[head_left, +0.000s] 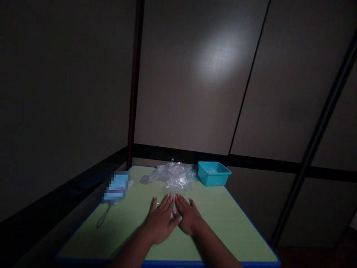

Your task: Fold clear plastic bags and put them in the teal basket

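Room: dim, panelled walls (200, 74) with dark strips, a light patch high up.
Table (223, 223): pale green top, blue edge.
Plastic pile (174, 175): clear crumpled bags at the far edge, just left of the teal tub (213, 173).
Blurred blue item (117, 186): far left, cord trailing toward the near edge.
Left hand (160, 219): flat, fingers spread, pressing a clear bag (164, 203).
Right hand (188, 216): flat, open, thumb touching the left hand.

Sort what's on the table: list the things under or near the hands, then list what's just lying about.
In hand:
left hand, flat on the table
right hand, flat beside it
clear plastic piece under the fingertips

Lying about:
pile of clear bags
teal tub
blue pack
cord
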`<state>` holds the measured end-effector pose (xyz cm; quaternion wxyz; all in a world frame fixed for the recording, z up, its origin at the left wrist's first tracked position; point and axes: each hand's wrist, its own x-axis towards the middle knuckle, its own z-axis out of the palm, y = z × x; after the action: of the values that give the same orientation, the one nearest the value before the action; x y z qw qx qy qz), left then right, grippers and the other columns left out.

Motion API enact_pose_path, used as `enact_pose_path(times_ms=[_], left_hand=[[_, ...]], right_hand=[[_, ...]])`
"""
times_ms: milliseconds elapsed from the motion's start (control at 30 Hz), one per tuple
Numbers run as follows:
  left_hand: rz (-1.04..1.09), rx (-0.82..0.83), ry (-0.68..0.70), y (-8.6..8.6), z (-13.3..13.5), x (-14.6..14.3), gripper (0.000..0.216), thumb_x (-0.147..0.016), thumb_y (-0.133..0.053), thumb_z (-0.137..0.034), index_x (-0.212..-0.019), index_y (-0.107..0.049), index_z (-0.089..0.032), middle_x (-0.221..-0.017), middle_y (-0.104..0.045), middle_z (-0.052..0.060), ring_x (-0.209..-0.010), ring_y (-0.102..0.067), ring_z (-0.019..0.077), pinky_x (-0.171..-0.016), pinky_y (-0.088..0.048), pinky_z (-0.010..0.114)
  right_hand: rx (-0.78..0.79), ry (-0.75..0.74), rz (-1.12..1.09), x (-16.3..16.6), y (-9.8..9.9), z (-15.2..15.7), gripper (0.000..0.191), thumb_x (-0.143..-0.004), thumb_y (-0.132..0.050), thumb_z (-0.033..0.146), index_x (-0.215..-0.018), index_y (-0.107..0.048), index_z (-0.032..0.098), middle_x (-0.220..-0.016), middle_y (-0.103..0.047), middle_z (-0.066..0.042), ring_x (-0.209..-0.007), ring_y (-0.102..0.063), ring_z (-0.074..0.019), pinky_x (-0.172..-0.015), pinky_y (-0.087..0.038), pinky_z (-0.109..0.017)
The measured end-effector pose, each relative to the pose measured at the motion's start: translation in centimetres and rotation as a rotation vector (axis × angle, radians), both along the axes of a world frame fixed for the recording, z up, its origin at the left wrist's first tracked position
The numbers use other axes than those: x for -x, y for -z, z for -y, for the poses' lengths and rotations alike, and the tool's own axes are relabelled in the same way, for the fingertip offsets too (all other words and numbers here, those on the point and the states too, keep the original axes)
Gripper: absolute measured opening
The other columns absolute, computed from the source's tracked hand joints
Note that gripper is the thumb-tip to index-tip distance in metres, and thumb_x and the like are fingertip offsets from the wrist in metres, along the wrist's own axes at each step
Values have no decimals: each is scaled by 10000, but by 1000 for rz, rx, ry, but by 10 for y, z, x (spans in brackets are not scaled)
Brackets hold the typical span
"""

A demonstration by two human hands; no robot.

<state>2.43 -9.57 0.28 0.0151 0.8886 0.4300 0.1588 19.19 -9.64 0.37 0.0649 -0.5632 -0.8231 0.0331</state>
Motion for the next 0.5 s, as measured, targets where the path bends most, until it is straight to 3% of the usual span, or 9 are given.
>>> enact_pose_path(times_ms=[200,500], left_hand=[[-24,35,13,-4,3,-2,676,-868,-93,-592,-1384,-220,-174,-1436,-217,100,-1332,-148,243,-1038,0,568],[-36,76,-64,1,4,8,739,-840,-82,-638,-1385,-218,-158,-1439,-191,110,-1335,-128,258,-1026,-31,593]], right_hand=[[18,12,23,0,1,-2,579,-883,-222,409,-1412,-72,228,-1470,-32,-35,-1345,-10,-200,-1048,-8,-498],[24,11,23,-1,1,-2,618,-871,-220,488,-1411,-48,243,-1474,-22,-38,-1344,2,-215,-1042,-53,-502]])
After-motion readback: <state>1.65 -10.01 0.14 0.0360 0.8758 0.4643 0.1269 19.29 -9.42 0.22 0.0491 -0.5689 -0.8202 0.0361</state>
